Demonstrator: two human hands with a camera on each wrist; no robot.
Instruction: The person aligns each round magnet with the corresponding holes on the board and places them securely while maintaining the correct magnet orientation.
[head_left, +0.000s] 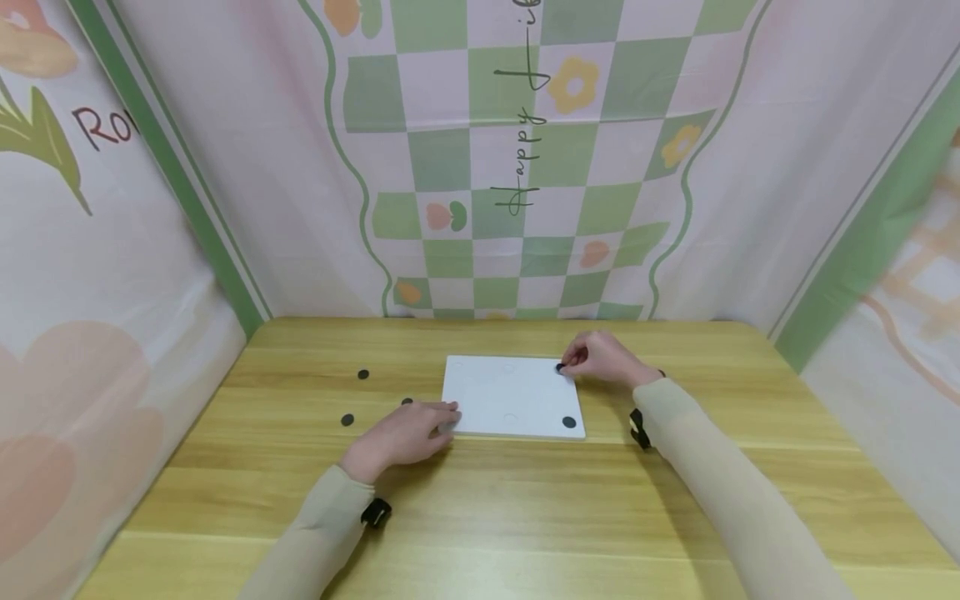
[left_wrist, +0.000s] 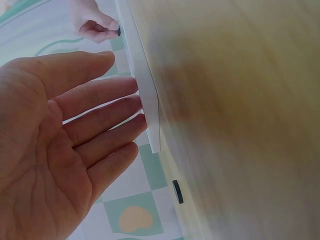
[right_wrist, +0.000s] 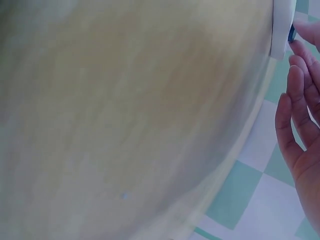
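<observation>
Nearest is the bare front of the bench (head_left: 510,533), with a sleeve (head_left: 318,525) at left and another sleeve (head_left: 738,483) at right. The left hand (head_left: 405,435) has its fingers extended, the tips against the board (head_left: 487,392) at its near left corner; it grips nothing.

The board lies flat on the bench, white and thin. At its near right corner rests 1 dark disc, the corner disc (head_left: 569,422). Faint round marks show elsewhere on the face; any under the left hand cannot be confirmed.

Left of the board, 3 discs lie apart on the bench: the near disc (head_left: 347,419), the middle disc (head_left: 407,402), partly hidden behind the left hand, and the far disc (head_left: 363,374).

At the board's far right corner, the right hand (head_left: 603,358) pinches the held disc (head_left: 560,367) between thumb and finger, closed to the disc's thickness. Whether that disc touches the board cannot be determined.

Assessment: discs appear light, stiff and thin, awkward to lift when flat; hold by the rim. The board appears light and rigid, likely to slide; steady it at an edge or corner.

Beyond the bench hangs a checked cloth (head_left: 495,158).
</observation>
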